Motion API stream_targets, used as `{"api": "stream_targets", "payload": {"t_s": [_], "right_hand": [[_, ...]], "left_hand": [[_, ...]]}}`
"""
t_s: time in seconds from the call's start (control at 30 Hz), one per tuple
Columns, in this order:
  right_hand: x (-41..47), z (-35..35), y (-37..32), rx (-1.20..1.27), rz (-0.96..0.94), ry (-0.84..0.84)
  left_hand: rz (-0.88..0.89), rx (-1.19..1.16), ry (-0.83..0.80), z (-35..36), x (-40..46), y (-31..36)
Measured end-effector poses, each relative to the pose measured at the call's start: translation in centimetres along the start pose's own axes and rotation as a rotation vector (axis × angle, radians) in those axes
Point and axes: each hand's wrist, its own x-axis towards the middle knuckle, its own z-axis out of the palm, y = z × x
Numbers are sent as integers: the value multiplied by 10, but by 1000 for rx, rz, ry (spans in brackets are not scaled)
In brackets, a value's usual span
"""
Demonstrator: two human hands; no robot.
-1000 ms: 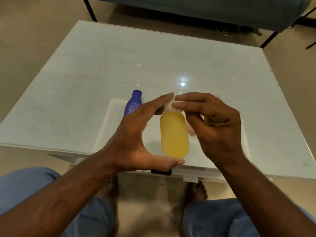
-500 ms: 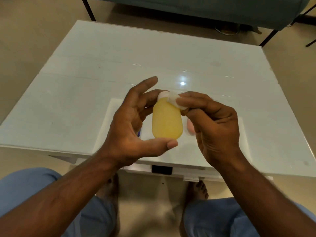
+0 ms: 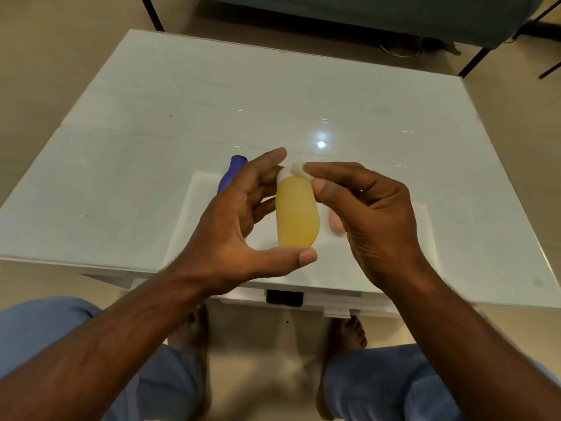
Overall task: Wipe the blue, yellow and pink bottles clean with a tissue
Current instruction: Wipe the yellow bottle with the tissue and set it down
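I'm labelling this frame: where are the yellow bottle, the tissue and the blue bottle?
yellow bottle (image 3: 296, 217), head view, middle of its body.
tissue (image 3: 299, 170), head view, wad at the cap.
blue bottle (image 3: 232, 173), head view, its neck.

Three bottles, yellow (image 3: 297, 218), blue (image 3: 231, 174), pink (image 3: 335, 221); one tissue (image 3: 299, 171).

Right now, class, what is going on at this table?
A seated person is cleaning a yellow bottle held above a white table. The left hand holds it between thumb and fingers, while the right hand pinches a tissue against its white cap. A blue bottle and a pink bottle lie on the table behind the hands.
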Motion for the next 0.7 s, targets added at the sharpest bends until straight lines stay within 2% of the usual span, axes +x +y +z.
{"api": "stream_targets", "payload": {"t_s": [0.2, 0.57, 0.7], "right_hand": [[2, 0, -3, -30, -71, -32], [0, 0, 3, -160, -77, 5], [0, 1, 2, -101, -94, -14]], "left_hand": [[-28, -90, 23, 4, -4, 4], [-4, -44, -13, -4, -2, 7], [-20, -88, -11, -4, -2, 7]]}}
